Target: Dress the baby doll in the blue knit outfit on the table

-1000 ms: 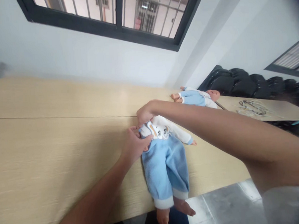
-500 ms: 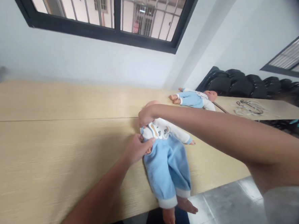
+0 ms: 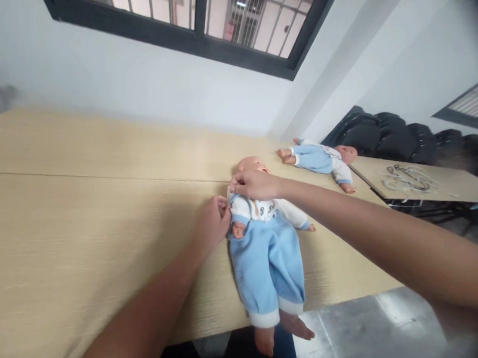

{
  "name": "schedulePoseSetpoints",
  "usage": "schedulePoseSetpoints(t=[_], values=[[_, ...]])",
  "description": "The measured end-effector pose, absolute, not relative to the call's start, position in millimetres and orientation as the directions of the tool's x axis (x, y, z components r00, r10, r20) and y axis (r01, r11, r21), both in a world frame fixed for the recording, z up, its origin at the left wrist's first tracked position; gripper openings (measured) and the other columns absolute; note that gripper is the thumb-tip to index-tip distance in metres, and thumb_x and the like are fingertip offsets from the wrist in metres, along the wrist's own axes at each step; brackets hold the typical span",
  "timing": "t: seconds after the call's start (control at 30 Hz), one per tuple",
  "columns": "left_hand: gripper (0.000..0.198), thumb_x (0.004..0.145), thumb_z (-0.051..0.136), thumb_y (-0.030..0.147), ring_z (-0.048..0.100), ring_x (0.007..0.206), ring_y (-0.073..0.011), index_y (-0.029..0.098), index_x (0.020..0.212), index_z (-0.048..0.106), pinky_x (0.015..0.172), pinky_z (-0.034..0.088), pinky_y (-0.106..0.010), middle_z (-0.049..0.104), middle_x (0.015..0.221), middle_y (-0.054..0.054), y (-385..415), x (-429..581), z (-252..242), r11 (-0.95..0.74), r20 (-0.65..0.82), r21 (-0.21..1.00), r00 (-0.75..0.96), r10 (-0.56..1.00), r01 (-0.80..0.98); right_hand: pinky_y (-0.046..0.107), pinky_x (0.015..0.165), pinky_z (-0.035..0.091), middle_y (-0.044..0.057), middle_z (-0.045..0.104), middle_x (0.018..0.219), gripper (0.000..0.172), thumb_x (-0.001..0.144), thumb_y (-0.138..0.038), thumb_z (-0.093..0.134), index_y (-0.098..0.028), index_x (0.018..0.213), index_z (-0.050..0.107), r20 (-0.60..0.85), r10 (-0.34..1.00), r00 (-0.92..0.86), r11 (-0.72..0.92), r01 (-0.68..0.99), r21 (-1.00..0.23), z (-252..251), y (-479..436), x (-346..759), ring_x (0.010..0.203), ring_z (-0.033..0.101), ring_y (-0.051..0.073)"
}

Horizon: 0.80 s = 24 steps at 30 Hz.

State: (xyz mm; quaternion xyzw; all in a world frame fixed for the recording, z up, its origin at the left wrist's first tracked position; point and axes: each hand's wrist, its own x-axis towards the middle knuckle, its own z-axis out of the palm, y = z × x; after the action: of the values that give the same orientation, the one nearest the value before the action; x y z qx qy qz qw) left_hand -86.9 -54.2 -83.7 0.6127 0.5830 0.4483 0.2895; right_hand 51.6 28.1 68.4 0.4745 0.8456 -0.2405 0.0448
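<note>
A baby doll [image 3: 267, 247] in a white and blue outfit lies on its back on the wooden table [image 3: 105, 236], its bare feet hanging over the front edge. My right hand [image 3: 255, 184] reaches across its chest, below the doll's bald head [image 3: 251, 163]. Thumb and fingers of that hand pinch the shirt at the shoulder on the left of the view. Close beside the sleeve [image 3: 240, 208] on that side is my left hand [image 3: 214, 221], its fingers curled against the cloth edge. The doll's small hand shows below the sleeve cuff.
A second doll [image 3: 316, 158] in similar clothes lies farther back on the right. Beyond it, a lower table [image 3: 437, 175] carries tangled cords [image 3: 411, 178]. Stacked black chairs [image 3: 382, 132] stand behind. A barred window [image 3: 205, 30] is in the wall ahead.
My left hand has drawn back left from the doll's forearm, uncovering the cuff and small hand. My right hand has shifted slightly, and the doll's head now shows. The view has tilted slightly downward.
</note>
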Motion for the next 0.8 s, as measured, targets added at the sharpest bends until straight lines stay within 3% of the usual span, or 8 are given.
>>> schedulePoseSetpoints(t=[0.1, 0.33, 0.47, 0.6, 0.8], values=[[0.009, 0.090, 0.063, 0.022, 0.062, 0.074, -0.0155, 0.024, 0.098, 0.063, 0.070, 0.043, -0.028, 0.072, 0.093, -0.001, -50, -89, -92, -0.160, 0.180, 0.856, 0.007, 0.984, 0.491, 0.024, 0.071, 0.042, 0.002, 0.072, 0.086, 0.015, 0.096, -0.025, 0.062, -0.016, 0.097, 0.074, -0.265, 0.801, -0.537, 0.416, 0.818, -0.398, 69, 23, 50, 0.078, 0.061, 0.014], [0.007, 0.089, 0.064, 0.019, 0.058, 0.069, -0.0164, 0.021, 0.092, 0.059, 0.064, 0.039, -0.029, 0.062, 0.078, 0.000, -56, -90, -89, -0.098, 0.185, 0.871, -0.137, 0.973, 0.481, 0.023, 0.072, 0.045, 0.003, 0.075, 0.094, 0.012, 0.093, -0.022, 0.064, -0.017, 0.100, 0.073, -0.198, 0.808, -0.555, 0.422, 0.779, -0.463, 62, 18, 52, 0.082, 0.065, 0.014], [0.007, 0.089, 0.063, 0.019, 0.058, 0.068, -0.0154, 0.022, 0.090, 0.056, 0.065, 0.042, -0.028, 0.060, 0.077, 0.001, -59, -82, -90, -0.152, 0.254, 0.892, -0.194, 0.948, 0.426, 0.025, 0.066, 0.041, 0.001, 0.070, 0.078, 0.015, 0.092, -0.031, 0.067, -0.018, 0.086, 0.071, -0.290, 0.798, -0.528, 0.414, 0.831, -0.372, 68, 20, 58, 0.073, 0.061, 0.014], [0.014, 0.083, 0.064, 0.016, 0.060, 0.066, -0.0145, 0.023, 0.092, 0.056, 0.064, 0.044, -0.026, 0.060, 0.075, 0.004, -56, -77, -99, -0.216, 0.311, 0.904, -0.222, 0.924, 0.370, 0.030, 0.056, 0.032, -0.001, 0.050, 0.056, 0.044, 0.092, -0.049, 0.065, -0.018, 0.061, 0.059, -0.420, 0.771, -0.479, 0.390, 0.876, -0.285, 78, 20, 56, 0.058, 0.045, 0.013], [0.022, 0.074, 0.063, 0.010, 0.060, 0.063, -0.0122, 0.023, 0.091, 0.061, 0.063, 0.048, -0.024, 0.061, 0.072, 0.005, -55, -79, -106, -0.386, 0.471, 0.855, -0.207, 0.857, 0.345, 0.029, 0.059, 0.031, -0.002, 0.055, 0.063, 0.025, 0.086, -0.041, 0.070, -0.020, 0.072, 0.072, -0.507, 0.700, -0.503, 0.318, 0.855, -0.408, 83, 23, 47, 0.063, 0.045, 0.014]])
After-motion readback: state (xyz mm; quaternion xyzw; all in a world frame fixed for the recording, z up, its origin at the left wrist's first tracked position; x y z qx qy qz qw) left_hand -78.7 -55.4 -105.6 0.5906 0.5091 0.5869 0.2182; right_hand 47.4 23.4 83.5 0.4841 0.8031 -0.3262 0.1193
